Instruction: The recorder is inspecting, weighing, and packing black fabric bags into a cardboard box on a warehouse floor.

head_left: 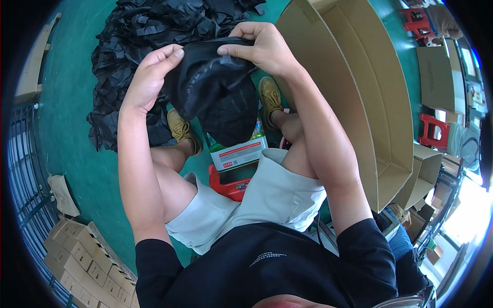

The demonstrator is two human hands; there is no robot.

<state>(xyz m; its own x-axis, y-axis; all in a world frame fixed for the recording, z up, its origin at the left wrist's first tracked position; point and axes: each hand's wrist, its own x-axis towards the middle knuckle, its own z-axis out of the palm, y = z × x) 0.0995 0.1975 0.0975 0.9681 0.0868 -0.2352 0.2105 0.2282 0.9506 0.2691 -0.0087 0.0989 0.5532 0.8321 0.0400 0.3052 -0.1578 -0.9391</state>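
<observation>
A thin, slightly shiny black fabric piece (213,87) hangs between my two hands, its lower end draping over a small printed box. My left hand (151,74) pinches its upper left edge between thumb and fingers. At the upper right edge my right hand (262,49) grips the same fabric, thumb on top. The cloth sags in folds below the edge stretched between them; whether it is a bag or a flat sheet I cannot tell. Just beyond lies a big crumpled heap of black fabric (138,56) on the floor.
A large open cardboard carton (354,92) stands close on my right. Between my feet is the white and green printed box (239,156), with a red plastic stool (226,186) under me. Stacked brown cartons (84,262) are at the lower left, on the green floor (72,128).
</observation>
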